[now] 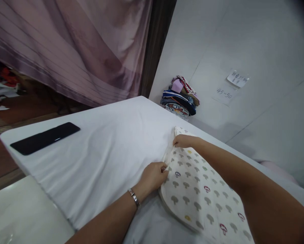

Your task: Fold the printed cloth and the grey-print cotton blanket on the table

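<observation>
A cream cloth printed with small mushrooms lies folded on the white-covered table, at the near right. My left hand pinches the cloth's left edge near the front, fingers closed on it; a metal bracelet sits on that wrist. My right hand pinches the same edge farther back, near the cloth's far corner. Between the two hands the edge is lifted slightly off the table.
A black phone lies flat near the table's far left edge. A stack of folded coloured cloths sits against the white wall at the back. Paper notes are stuck on the wall. A mauve curtain hangs behind.
</observation>
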`<state>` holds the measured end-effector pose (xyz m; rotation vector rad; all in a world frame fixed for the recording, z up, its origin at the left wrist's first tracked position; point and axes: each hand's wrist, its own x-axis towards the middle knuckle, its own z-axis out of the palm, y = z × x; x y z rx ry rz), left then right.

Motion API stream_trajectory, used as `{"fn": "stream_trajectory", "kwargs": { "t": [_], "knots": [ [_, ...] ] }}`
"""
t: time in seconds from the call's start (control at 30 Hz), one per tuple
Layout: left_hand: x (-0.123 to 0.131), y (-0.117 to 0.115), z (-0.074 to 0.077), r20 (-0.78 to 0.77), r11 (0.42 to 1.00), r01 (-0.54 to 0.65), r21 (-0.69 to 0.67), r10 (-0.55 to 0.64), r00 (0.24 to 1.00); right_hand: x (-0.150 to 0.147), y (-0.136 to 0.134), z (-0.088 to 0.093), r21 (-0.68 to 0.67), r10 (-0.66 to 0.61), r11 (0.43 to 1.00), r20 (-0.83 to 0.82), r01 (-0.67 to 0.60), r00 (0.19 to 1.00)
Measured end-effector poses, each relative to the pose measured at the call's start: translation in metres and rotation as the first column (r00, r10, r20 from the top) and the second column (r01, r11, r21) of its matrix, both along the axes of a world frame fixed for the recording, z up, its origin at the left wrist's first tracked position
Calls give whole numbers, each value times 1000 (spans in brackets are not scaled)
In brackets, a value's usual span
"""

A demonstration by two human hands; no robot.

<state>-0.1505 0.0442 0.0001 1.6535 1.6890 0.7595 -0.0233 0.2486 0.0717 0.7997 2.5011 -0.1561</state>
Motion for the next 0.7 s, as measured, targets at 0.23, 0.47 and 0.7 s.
{"fn": "stream_trajectory", "kwargs": {
  "t": [0.23,0.47,0.7],
  "knots": [
    [2,-1,3,98,999,52,0,-51,994,-7,0,2,57,-19,998,152,10,988],
    [-3,2,0,-174,991,-126,-50,115,978,-34,1,-24,115,5,993,186,-27,983],
    [0,-2,-1,-319,996,-85,28,90,943,-25,5,-31,120,79,988,128,-94,989]
  ]
}}
